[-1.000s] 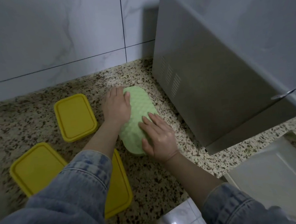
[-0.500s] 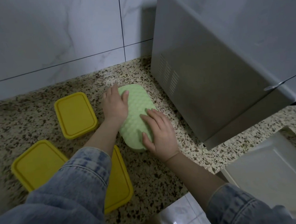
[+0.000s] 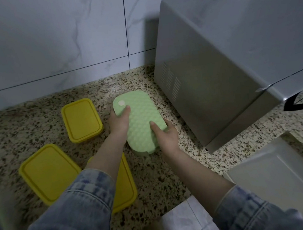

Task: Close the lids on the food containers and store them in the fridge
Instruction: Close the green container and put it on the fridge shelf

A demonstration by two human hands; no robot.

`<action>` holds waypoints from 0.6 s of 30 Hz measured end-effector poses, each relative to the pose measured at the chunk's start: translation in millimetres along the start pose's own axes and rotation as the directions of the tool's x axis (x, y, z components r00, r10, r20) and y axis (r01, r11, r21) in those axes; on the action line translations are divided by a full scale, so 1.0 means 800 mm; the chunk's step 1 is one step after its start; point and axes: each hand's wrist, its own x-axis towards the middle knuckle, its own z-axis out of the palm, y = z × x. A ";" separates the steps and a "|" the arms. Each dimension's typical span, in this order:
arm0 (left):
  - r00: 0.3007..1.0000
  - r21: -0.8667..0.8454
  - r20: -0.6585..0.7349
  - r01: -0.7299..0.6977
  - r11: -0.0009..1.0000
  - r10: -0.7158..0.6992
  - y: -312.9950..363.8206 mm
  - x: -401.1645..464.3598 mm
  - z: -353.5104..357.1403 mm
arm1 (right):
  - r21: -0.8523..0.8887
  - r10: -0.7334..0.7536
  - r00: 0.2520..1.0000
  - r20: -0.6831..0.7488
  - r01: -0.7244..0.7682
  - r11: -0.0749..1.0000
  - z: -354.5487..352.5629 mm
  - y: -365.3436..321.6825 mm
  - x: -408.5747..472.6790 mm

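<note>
While both hands clasp it from its long sides, the green box [image 3: 140, 121] sits on the speckled tabletop [image 3: 171, 170], or perhaps just above it, just beside the microwave [image 3: 226, 65], with its lid on. The left hand [image 3: 118, 123] holds the far left edge, thumb laid over the top near a pale round plug [image 3: 121, 103]; the right hand [image 3: 166, 135] holds the near right edge, thumb on the lid and fingers wrapped down the wall. Each grip is narrow and full of box. Its top is quilted with small bumps, which should give the thumbs some purchase, and the body looks like rigid plastic that will not buckle under a firm squeeze. What it weighs cannot be read, since the contents are hidden; a level two-handed carry by the side walls seems safest, as pulling on the lid rim alone might pop it loose. Three yellow boxes [image 3: 82, 120] [image 3: 48, 173] [image 3: 124, 185] lie to the left with lids on, the nearest partly under the left sleeve [image 3: 78, 207]. They look flat and stiff and should take a similar side hold.
</note>
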 end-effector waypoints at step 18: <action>0.986 -0.340 0.155 0.001 0.941 0.055 0.073 -0.042 -0.014 | 0.174 -0.195 0.981 -0.004 0.193 0.966 -0.006 -0.090 -0.033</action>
